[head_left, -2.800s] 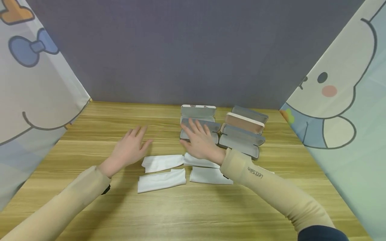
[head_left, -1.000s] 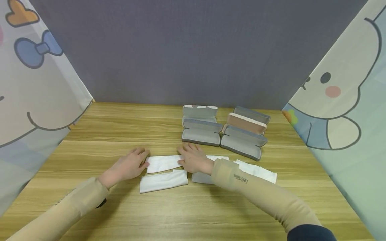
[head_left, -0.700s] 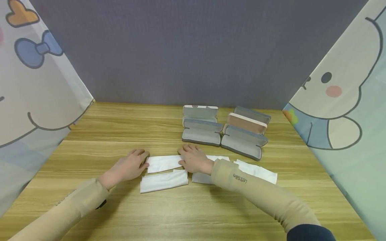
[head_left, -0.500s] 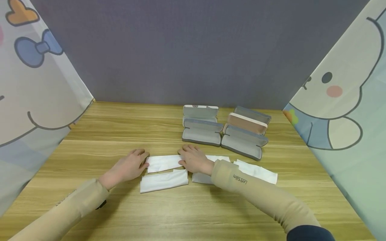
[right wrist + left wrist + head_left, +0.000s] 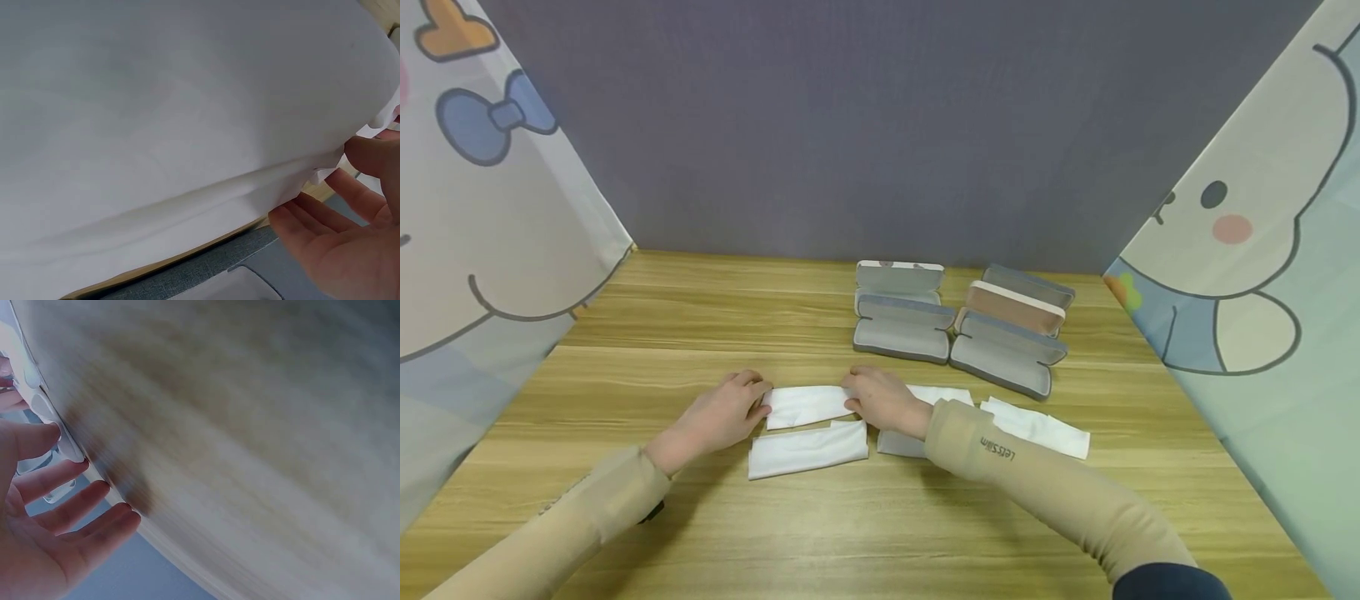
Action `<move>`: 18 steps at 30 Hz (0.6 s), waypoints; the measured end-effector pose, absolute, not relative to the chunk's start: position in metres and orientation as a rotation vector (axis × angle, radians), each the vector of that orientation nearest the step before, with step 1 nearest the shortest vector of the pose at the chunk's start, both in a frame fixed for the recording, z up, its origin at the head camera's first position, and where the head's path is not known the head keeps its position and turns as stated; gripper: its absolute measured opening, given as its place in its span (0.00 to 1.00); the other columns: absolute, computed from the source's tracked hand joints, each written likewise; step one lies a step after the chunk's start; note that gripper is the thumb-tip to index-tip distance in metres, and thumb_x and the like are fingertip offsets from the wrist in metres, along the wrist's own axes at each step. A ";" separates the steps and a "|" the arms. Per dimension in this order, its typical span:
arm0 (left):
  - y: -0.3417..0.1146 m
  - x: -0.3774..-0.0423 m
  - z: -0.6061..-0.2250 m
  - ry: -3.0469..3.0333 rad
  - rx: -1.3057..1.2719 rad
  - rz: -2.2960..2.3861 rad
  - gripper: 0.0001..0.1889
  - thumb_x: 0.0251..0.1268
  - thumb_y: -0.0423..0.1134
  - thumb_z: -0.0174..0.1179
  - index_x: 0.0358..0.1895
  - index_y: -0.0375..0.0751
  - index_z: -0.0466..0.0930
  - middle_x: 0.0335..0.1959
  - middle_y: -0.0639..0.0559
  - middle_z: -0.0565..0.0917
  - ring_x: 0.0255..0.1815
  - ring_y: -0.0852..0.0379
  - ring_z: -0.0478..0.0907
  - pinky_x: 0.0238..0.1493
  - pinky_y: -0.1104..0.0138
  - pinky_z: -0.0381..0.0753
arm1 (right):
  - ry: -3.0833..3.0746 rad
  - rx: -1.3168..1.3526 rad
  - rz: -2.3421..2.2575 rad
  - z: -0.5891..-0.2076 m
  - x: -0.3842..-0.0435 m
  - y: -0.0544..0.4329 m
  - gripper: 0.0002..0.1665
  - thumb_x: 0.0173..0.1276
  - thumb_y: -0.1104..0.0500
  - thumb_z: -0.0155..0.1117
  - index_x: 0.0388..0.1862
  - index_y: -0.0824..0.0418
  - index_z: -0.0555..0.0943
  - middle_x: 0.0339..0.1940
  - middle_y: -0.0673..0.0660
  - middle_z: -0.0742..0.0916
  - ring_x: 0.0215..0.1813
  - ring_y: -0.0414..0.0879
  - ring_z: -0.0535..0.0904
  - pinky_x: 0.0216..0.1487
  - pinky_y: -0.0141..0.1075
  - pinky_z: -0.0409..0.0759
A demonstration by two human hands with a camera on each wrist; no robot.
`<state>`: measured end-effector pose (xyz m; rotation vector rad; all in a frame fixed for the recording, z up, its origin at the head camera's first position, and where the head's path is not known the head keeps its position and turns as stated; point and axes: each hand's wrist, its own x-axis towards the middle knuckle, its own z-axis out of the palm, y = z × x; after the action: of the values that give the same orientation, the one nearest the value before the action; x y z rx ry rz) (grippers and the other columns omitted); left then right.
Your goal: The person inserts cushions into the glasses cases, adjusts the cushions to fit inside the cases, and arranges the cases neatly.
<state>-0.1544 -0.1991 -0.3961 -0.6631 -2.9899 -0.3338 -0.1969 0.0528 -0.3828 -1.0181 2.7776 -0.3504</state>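
Observation:
My left hand (image 5: 718,412) pinches the left end of a folded white cloth (image 5: 808,406), the thumb and index finger set on either side of it in the left wrist view. At the cloth's right end, my right hand (image 5: 883,402) pinches it with the thumb against the fingers. The cloth lies stretched between the two hands. Just in front of it is another folded white cloth (image 5: 808,450). Beneath and beside my right wrist lie more folded white cloths, one behind (image 5: 943,394), one in front partly hidden, and a slanted white cloth (image 5: 1037,427) at the far right.
Several glasses cases stand with lids up at the back right: a grey-blue case (image 5: 901,337), a second grey-blue case (image 5: 1000,360), a pinkish case (image 5: 1015,306), and others behind. A grey panel (image 5: 865,125) closes off the wood table's (image 5: 850,533) back edge.
Both hands have come down from spread above the table to the cloth's ends; the right moved toward the body, away from the cases. In the last half second the right fingers have drawn in slightly.

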 end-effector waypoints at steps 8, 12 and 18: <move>-0.199 -0.155 -0.398 -2.961 -0.659 -0.342 0.12 0.61 0.35 0.64 0.46 0.34 0.82 0.41 0.41 0.80 0.38 0.47 0.75 0.22 0.71 0.72 | 2.786 -1.054 -0.374 -0.382 -0.196 0.053 0.14 0.69 0.59 0.61 0.51 0.62 0.82 0.50 0.57 0.84 0.51 0.49 0.82 0.48 0.36 0.83; -0.198 -0.156 -0.398 -2.948 -0.670 -0.342 0.11 0.60 0.34 0.65 0.44 0.34 0.82 0.38 0.44 0.80 0.34 0.51 0.74 0.24 0.71 0.73 | 2.796 -1.068 -0.374 -0.382 -0.196 0.052 0.11 0.68 0.60 0.62 0.48 0.62 0.83 0.46 0.56 0.85 0.47 0.47 0.82 0.45 0.33 0.83; -0.198 -0.157 -0.397 -2.937 -0.696 -0.393 0.08 0.58 0.32 0.66 0.41 0.35 0.82 0.35 0.47 0.80 0.33 0.54 0.73 0.27 0.70 0.76 | 2.827 -1.136 -0.363 -0.383 -0.196 0.051 0.07 0.67 0.64 0.62 0.41 0.62 0.85 0.38 0.54 0.85 0.40 0.44 0.81 0.40 0.31 0.81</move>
<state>-0.1573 -0.1976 -0.3968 -0.6960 -2.9373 -0.3925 -0.1964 0.0505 -0.3827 -1.1358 2.8270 -0.3628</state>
